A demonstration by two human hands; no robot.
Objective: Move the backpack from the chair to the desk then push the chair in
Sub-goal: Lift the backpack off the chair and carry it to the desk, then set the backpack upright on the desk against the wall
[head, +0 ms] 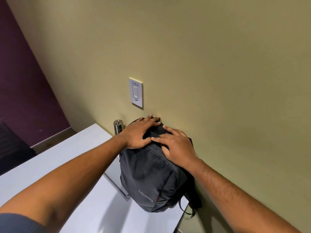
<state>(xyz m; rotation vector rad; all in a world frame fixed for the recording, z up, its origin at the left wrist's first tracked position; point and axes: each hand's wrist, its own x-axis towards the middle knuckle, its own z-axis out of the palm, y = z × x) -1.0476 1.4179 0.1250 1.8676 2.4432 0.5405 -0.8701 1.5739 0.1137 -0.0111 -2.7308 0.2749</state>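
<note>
Table: smooth pale grey flat-topped table (55,167) against the olive wall, carrying the bag.
Left hand: left hand (140,132) spread flat, fingers extended, pressing the bag's top without gripping.
Backpack: soft dark grey fabric backpack (151,179) stands upright on the table, leaning on the wall (floppy, may slump).
Right hand: right hand (176,145) likewise flat; steady the bag before letting go.

Backpack (148,179): matt dark woven cloth. Desk (67,165): smooth pale laminate. Bottle (118,126): shiny brushed metal. Switch plate (136,93): smooth plastic.
</note>
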